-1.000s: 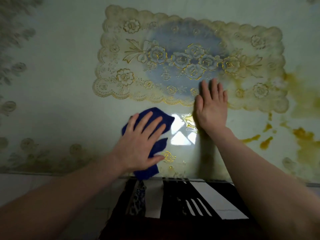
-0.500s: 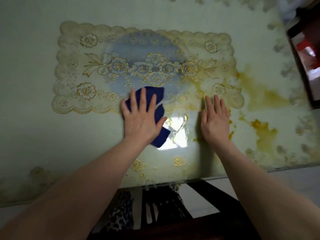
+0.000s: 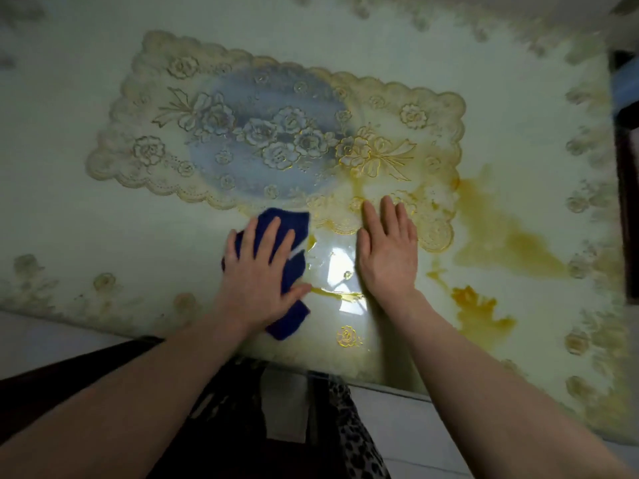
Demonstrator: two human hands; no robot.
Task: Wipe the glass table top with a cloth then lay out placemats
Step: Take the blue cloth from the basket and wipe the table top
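Observation:
A dark blue cloth (image 3: 288,223) lies on the pale green glass table top (image 3: 86,229), just below the near edge of a lacy cream placemat (image 3: 262,133) with gold roses and a bluish oval centre. My left hand (image 3: 259,274) presses flat on the cloth, fingers spread, covering most of it. My right hand (image 3: 387,250) rests flat on the glass beside it, fingertips on the placemat's near right border, holding nothing.
Yellow-orange stains (image 3: 498,236) spread over the glass right of my right hand. The table's near edge (image 3: 380,385) runs below my wrists, with a dark chair and patterned fabric (image 3: 349,426) beneath. A dark object (image 3: 627,167) stands at the right edge.
My left hand has drawn the cloth back toward me, off the placemat's centre onto the bare glass near the edge. My right hand has stayed flat at the mat's near border.

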